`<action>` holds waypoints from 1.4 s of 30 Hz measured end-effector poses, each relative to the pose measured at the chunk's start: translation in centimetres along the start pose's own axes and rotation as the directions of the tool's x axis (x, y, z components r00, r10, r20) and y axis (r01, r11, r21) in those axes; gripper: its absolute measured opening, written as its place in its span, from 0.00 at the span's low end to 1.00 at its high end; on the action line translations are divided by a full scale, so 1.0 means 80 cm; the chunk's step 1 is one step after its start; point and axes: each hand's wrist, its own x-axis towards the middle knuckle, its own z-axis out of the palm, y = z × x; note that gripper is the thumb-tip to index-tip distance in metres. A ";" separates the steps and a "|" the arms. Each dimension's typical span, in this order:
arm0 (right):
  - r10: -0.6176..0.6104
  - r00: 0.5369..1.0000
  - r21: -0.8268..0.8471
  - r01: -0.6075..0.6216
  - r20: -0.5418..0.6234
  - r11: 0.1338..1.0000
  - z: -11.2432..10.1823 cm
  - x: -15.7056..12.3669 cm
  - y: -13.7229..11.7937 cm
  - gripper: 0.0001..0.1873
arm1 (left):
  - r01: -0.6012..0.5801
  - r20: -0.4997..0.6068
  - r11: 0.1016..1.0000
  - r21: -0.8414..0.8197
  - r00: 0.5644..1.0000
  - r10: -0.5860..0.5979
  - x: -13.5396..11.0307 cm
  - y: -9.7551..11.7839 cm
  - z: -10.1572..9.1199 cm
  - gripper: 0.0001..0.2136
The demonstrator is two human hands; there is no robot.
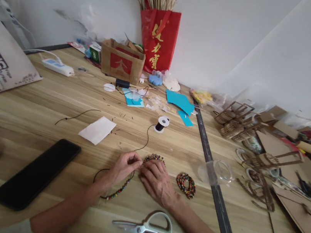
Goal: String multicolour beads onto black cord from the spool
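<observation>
My left hand (125, 166) is closed in a pinch, with black cord (146, 138) running to it from a spool. Below its fingers hangs a curved length of cord strung with multicoloured beads (117, 193). My right hand (160, 182) bends over a coiled bead strand (154, 157), its fingers together and their tips close to my left fingertips. The right fingertips are partly hidden, but they seem to grip the strand. A second coil of beads (186, 185) lies to the right of that hand. White-handled scissors (152, 231) rest in front of me.
The white spool (161, 124) stands beyond my hands. A black phone (37, 173) and white paper (98, 129) lie left. A clear plastic cup (215, 172) lies right, near small wooden baskets (235, 122). A cardboard box (121, 63) and red bag (159, 39) stand at the back.
</observation>
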 end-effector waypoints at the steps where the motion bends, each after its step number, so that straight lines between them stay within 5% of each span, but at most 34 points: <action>1: 0.006 1.000 0.002 -0.006 -0.002 1.000 0.001 0.003 0.001 0.12 | 0.004 -0.010 1.000 0.008 1.000 -0.003 0.000 0.000 0.000 0.08; 21: 0.134 0.989 -0.081 -0.138 -0.055 0.987 0.020 0.033 0.007 0.06 | 0.027 -0.062 0.996 -0.080 0.998 -0.032 -0.001 -0.001 -0.001 0.10; 42: 0.081 0.991 -0.286 -0.046 0.110 0.957 0.023 0.046 0.012 0.05 | 0.034 -0.048 0.997 -0.076 0.998 -0.038 0.000 0.001 -0.002 0.09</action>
